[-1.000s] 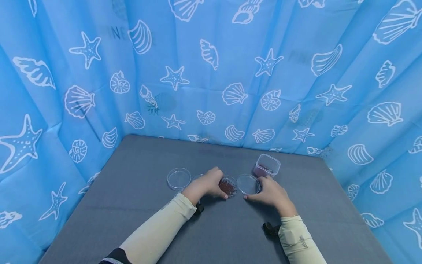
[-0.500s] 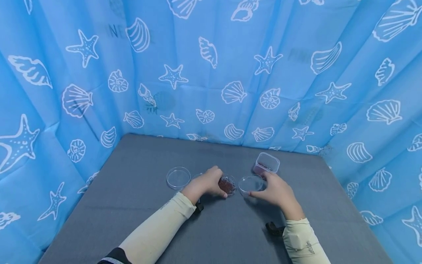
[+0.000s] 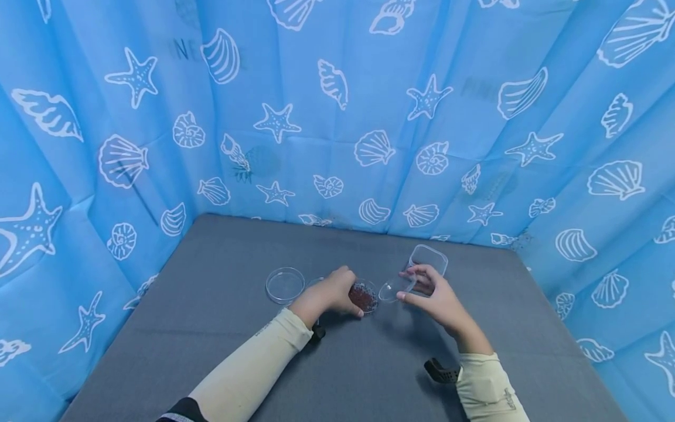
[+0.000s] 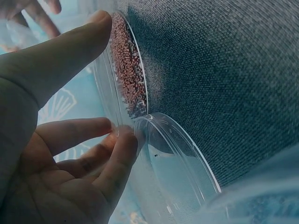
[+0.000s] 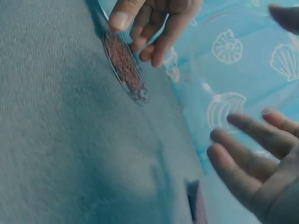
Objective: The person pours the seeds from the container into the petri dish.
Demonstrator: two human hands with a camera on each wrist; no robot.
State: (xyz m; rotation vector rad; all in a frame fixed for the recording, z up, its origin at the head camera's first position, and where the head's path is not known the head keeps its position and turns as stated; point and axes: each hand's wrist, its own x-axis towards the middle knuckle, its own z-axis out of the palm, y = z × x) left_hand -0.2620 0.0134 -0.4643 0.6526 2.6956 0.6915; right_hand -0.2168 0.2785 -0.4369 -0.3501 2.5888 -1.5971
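My right hand [image 3: 437,300] pinches a clear petri dish half [image 3: 396,288] by its rim, thumb on the near side, fingers on the far side. Change: a second ago it lay flat; now it's tipped up, its shadow apart below, so I judge it off the tabletop [image 3: 369,369]. For the work, that means the pickup is done and the piece is in hand; can't tell if it's lid or base.

My left hand [image 3: 333,293], unmoved, grips the petri dish of reddish-brown grains [image 3: 364,298], center of frame, thumb on the near rim, fingers curled round the far side. Likely just steadying it. Raised piece is just beside it; can't tell if they touch.

Further out: a partly hidden clear dish [image 4: 187,149] whose rim meets the grain dish's in the left wrist view; another clear petri dish [image 3: 285,285] left of center; the square plastic tub [image 3: 429,258] behind my right fingers, contents mostly hidden.

Edges: far tabletop edge runs along the shell-print curtain [image 3: 327,94]. Tight by the tub; most room is lower middle, between my forearms, and far right.
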